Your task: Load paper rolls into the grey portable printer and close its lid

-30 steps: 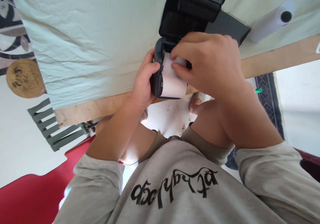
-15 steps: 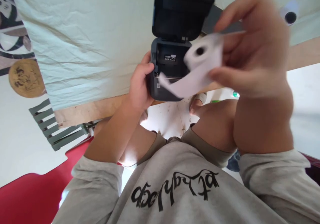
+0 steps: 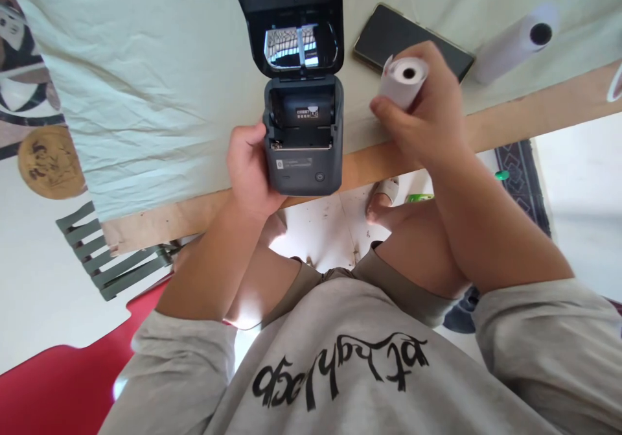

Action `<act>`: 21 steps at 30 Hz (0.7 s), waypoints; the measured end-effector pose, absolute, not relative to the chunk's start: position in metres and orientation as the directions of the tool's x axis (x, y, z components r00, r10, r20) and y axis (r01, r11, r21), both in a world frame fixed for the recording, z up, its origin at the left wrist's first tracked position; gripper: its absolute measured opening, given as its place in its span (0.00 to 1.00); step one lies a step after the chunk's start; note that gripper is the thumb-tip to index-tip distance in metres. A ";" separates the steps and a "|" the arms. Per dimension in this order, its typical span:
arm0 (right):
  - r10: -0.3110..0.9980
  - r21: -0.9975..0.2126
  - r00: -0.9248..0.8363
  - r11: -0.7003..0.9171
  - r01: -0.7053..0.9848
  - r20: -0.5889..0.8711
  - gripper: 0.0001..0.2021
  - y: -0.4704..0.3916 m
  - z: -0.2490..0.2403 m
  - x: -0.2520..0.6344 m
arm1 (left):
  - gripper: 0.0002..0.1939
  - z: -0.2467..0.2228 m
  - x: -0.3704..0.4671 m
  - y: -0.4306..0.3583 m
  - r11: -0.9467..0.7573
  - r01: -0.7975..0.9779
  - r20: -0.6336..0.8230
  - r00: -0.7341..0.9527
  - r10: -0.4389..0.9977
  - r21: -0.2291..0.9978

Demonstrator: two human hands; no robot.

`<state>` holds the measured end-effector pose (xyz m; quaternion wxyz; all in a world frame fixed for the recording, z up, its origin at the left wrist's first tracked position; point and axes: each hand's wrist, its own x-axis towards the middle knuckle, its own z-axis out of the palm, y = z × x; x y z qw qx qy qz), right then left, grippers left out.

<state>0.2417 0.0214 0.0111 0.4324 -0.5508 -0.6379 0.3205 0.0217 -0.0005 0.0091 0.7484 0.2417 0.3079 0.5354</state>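
Note:
My left hand grips the left side of a dark grey label printer, whose lid is swung up. Inside the printer, the paper bay shows a small printed sticker and no roll. To the right, my right hand is closed around a white paper roll with a dark core hole facing me. The roll is apart from the printer, above the table near its front edge. Part of the roll is hidden by my fingers.
A black phone lies beyond my right hand on the pale green tablecloth. Farther right is another white paper roll on its side. The wooden table edge runs below the printer. A red chair is at lower left.
My right hand has drawn the paper roll rightward, away from the printer, and its loose strip no longer hangs out. The printer has shifted slightly left in my left hand.

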 end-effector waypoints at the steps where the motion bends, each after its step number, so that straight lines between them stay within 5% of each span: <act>1: 0.966 -0.819 -0.066 0.247 0.519 0.249 0.15 0.022 0.010 0.241 | 0.14 0.009 0.023 0.000 0.307 -0.652 -0.198 0.238 0.951 0.693; 5: 0.962 -0.632 -0.137 0.259 0.730 0.235 0.17 0.023 0.006 0.237 | 0.13 0.011 0.027 0.000 0.301 -0.634 -0.195 0.233 0.953 0.712; 12: 0.964 -0.629 -0.194 0.265 0.731 0.180 0.35 0.009 0.012 0.245 | 0.14 0.017 0.026 -0.004 0.359 -0.649 -0.248 0.259 0.933 0.671; 16: 0.894 -0.647 -0.183 0.425 0.634 0.409 0.27 0.009 0.017 0.268 | 0.13 0.021 0.027 -0.005 0.381 -0.641 -0.274 0.264 0.925 0.667; 21: 0.574 -0.421 0.126 0.416 0.806 0.809 0.10 0.032 0.009 0.339 | 0.13 0.021 0.026 -0.006 0.377 -0.644 -0.272 0.260 0.926 0.665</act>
